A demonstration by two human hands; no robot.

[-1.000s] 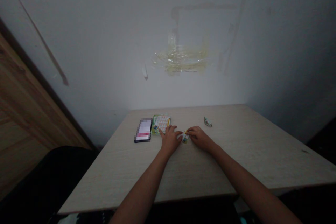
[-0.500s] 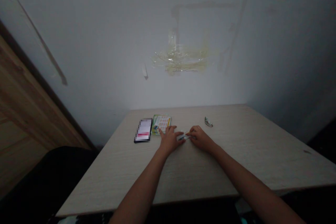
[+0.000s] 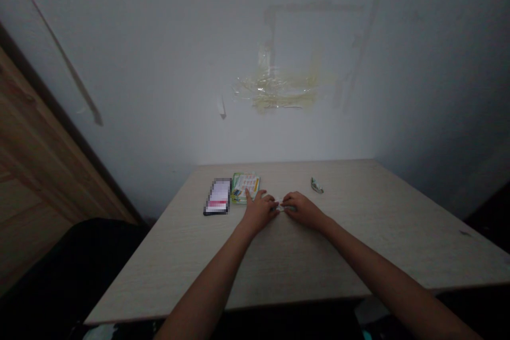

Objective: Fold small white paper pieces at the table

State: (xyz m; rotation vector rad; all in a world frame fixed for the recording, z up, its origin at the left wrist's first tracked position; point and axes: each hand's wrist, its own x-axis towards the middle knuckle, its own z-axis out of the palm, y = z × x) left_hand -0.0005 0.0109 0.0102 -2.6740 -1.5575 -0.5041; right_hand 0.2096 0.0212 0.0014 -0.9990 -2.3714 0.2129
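My left hand (image 3: 258, 211) and my right hand (image 3: 299, 207) meet over the middle of the table, fingertips almost together. Between them is a small whitish strip (image 3: 281, 207), mostly covered by the fingers, so its kind is unclear. The left thumb and forefinger pinch its left end, while the other fingers of that hand spread toward a green and white printed packet (image 3: 246, 186). The right fingers are closed on the strip's right end. Just left of the packet lies a phone (image 3: 218, 196) with its screen lit and blurred.
A small crumpled green and white wrapper (image 3: 317, 185) lies at the back right of the pale wooden table (image 3: 338, 265). The wall (image 3: 175, 64) rises behind, with clear tape (image 3: 279, 90) stuck on it. A dark object (image 3: 75, 271) stands by the table's left side.
My hands have drawn slightly closer together, and less of the whitish strip shows between them. The left fingers have shifted over the packet's lower edge. The view has tilted slightly.
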